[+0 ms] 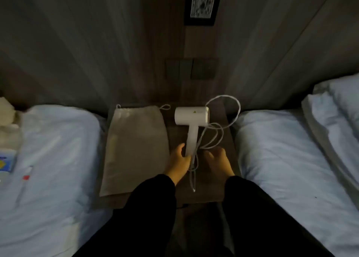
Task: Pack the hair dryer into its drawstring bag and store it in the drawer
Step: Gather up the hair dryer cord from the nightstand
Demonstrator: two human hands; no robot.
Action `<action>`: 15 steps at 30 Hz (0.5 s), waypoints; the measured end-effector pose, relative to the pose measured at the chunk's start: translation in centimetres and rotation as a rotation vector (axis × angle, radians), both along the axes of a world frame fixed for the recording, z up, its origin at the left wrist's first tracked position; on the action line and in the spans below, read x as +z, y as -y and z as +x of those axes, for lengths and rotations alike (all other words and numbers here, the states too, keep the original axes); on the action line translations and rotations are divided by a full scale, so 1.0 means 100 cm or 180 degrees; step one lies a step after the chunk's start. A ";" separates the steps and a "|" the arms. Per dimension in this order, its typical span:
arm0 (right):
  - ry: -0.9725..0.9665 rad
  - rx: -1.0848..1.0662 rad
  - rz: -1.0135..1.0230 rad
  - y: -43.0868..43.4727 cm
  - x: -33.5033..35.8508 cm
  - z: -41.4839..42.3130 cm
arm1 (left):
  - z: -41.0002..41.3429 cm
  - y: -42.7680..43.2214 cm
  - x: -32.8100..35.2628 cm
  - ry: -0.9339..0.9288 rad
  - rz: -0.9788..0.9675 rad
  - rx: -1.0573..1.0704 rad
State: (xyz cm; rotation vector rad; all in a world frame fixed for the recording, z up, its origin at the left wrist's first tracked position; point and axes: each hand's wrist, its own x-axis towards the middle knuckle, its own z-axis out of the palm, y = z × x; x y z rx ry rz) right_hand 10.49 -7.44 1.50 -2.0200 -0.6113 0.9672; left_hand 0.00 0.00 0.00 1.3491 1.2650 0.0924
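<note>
Between two beds [58,150], on the desk [217,190], the drawstring bag [136,150] lies flat left of the hair dryer [191,119], handle toward the person, barrel crosswise. Left hand [177,163] grips the handle; right hand [218,162] hovers open. The loose cord [223,121] may snag during bagging.

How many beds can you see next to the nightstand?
2. One bed lies left of the nightstand, the other bed lies right of it. Both run past the picture's edges, so only parts show.
</note>
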 end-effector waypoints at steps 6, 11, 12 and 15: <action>-0.0783 -0.0253 0.0053 -0.026 -0.063 0.024 | 0.016 -0.009 -0.056 0.0245 0.0280 0.0125; -0.0144 0.0006 0.0074 -0.039 -0.086 0.022 | 0.009 -0.013 -0.084 0.0850 0.0590 0.0243; -0.0050 0.0043 0.0119 -0.038 -0.087 0.022 | 0.008 -0.014 -0.086 0.0905 0.0567 0.0248; 0.0029 0.0116 0.0298 -0.030 -0.092 0.025 | 0.008 -0.018 -0.098 0.0905 0.0731 0.0296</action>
